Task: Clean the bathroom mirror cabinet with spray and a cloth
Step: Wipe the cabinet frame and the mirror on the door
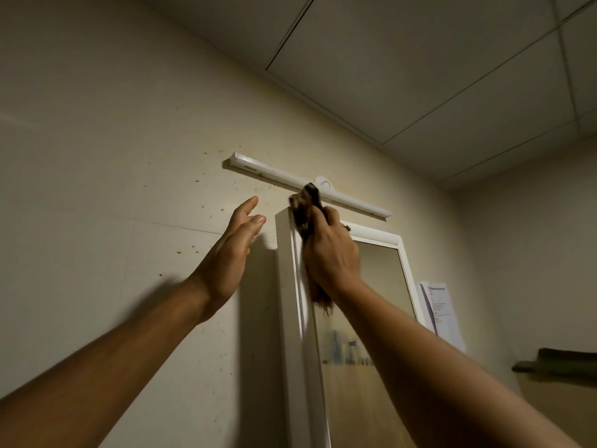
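- right hand (331,250) is gripping a dark cloth (305,210), pressing it on the top left corner of the white mirror cabinet (284,286).
- left hand (231,250) is hovering released, fingers straight, just beside the cabinet, near the wall (97,156).
- light bar (290,179) is sitting just above the cabinet.

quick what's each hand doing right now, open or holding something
Left hand: open, fingers straight, holding nothing, raised near the wall.
Right hand: gripping the cloth at the cabinet's top corner.
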A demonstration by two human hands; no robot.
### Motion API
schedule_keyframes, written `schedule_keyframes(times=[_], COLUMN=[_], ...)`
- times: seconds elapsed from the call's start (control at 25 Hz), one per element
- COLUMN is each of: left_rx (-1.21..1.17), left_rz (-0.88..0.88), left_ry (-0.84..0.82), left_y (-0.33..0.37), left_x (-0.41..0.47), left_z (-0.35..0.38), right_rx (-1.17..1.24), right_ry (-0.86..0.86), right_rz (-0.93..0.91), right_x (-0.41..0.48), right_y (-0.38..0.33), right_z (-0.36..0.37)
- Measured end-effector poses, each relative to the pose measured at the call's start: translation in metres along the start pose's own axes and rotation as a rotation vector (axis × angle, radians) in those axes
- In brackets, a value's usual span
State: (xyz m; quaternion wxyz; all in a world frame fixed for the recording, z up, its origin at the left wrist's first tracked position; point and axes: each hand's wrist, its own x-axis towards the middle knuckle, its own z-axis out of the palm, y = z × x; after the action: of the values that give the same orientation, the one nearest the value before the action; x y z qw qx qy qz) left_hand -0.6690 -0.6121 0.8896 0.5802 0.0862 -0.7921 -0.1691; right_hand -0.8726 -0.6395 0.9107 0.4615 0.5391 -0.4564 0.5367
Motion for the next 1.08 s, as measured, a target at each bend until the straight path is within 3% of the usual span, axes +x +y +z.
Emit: schedule_keyframes(times=[0.24,0.4,0.56,0.8,1.08], left_rx=[0.036,0.007,0.000,0.065,0.150], left_rz=[0.030,0.087,0.166,0.232,0.304], left_ry=[0.028,0.084,0.124,0.175,0.108], left_y=[-0.006,-0.010,-0.019,-0.035,-0.045], left_x=[0.017,0.033,0.057,0.104,0.078], left_z=[0.003,0.019,0.048,0.072,0.080], right_rx=[-0.306,0.072,0.251,0.069,0.246], right_ry=[-0.030,0.063,0.006,-0.083,-0.036], right_rz=[0.076,-0.049,-0.168,0.084,0.404], right_x=[0.036,0.014,0.002,0.020,0.005], right_y=[0.032,0.014,0.077,0.204,0.222], right_z=[-0.007,0.012,0.019,0.037,0.053])
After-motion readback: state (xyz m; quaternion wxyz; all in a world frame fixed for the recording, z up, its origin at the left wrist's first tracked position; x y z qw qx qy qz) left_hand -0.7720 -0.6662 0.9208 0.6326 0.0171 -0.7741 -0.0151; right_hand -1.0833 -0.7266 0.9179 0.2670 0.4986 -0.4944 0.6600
